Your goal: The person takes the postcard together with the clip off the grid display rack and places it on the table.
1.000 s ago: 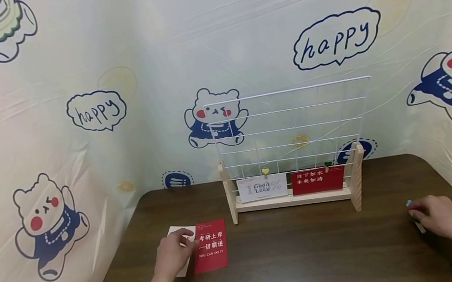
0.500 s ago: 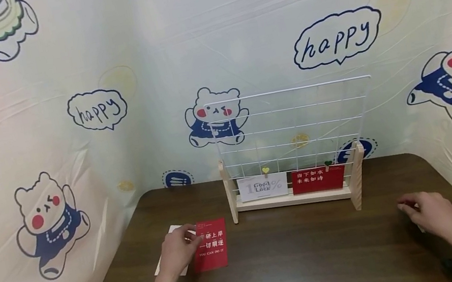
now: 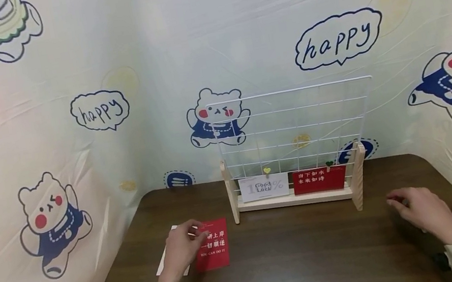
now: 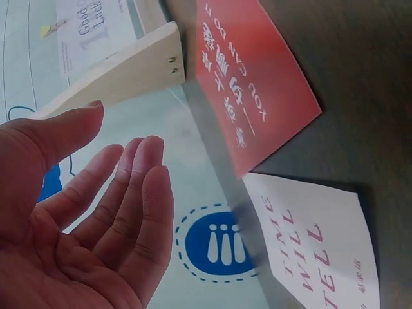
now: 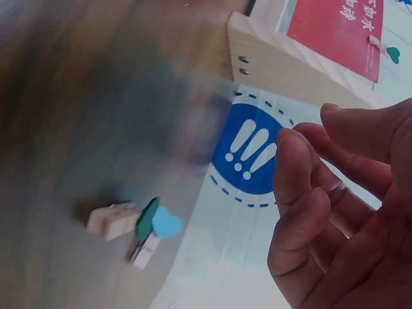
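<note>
My left hand [image 3: 181, 248] hovers over a white card [image 3: 164, 261] and a red card [image 3: 213, 250] lying side by side on the table. Its fingers are loosely bent with nothing between them, as the left wrist view shows. The white card, with red lettering [image 4: 315, 238], is partly covered by the hand in the head view. My right hand [image 3: 424, 212] hangs above the table's right side, thumb and fingers apart and holding nothing. Beside it in the right wrist view lie small wooden clothespins [image 5: 112, 220], with a green piece [image 5: 147, 219] and a blue heart [image 5: 167, 223] on them.
A white wire grid [image 3: 291, 127] on a wooden stand [image 3: 358, 178] stands at the back of the brown table [image 3: 304, 257]. Clipped low on it are a white "Good Luck" card [image 3: 264, 188] and a red card [image 3: 319, 180]. Patterned curtains surround the table.
My right hand has moved left, away from a blue-topped clothespin that showed at its fingertips. My left hand has shifted slightly right, over the red card's edge. The cards on the table stay put.
</note>
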Tool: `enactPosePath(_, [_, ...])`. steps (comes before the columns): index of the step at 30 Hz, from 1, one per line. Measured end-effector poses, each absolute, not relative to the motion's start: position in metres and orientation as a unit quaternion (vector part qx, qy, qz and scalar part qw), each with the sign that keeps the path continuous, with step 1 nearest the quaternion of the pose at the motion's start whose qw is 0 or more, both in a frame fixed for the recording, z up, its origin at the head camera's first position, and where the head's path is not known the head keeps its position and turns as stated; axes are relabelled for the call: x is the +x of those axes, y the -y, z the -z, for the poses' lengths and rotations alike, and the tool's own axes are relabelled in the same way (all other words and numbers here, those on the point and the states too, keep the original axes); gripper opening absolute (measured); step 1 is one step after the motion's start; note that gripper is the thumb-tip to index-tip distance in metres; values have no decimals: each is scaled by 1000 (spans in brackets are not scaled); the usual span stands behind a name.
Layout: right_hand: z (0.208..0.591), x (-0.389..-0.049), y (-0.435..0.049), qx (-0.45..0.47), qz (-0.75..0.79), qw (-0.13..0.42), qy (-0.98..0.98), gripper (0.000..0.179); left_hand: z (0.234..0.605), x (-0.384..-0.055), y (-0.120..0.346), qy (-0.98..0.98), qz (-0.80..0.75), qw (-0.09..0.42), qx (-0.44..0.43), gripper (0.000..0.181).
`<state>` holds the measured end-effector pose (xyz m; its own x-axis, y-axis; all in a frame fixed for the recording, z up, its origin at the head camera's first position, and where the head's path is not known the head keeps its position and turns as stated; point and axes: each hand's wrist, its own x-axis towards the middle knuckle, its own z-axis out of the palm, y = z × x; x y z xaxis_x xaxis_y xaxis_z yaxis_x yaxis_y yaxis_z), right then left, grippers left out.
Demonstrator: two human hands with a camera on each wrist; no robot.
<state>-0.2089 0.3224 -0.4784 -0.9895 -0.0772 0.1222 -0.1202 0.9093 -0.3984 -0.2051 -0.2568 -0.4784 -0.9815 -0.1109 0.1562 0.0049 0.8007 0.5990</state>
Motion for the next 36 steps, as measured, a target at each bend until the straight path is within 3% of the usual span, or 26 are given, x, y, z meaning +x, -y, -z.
enactPosePath(16, [471, -221, -296, 94, -206, 100, 969, 19, 470, -214, 242, 941, 326, 88, 19, 31])
enactPosePath(36, [464, -234, -250, 119, -248, 80, 958, 23, 463, -225, 217, 934, 349, 77, -17, 27])
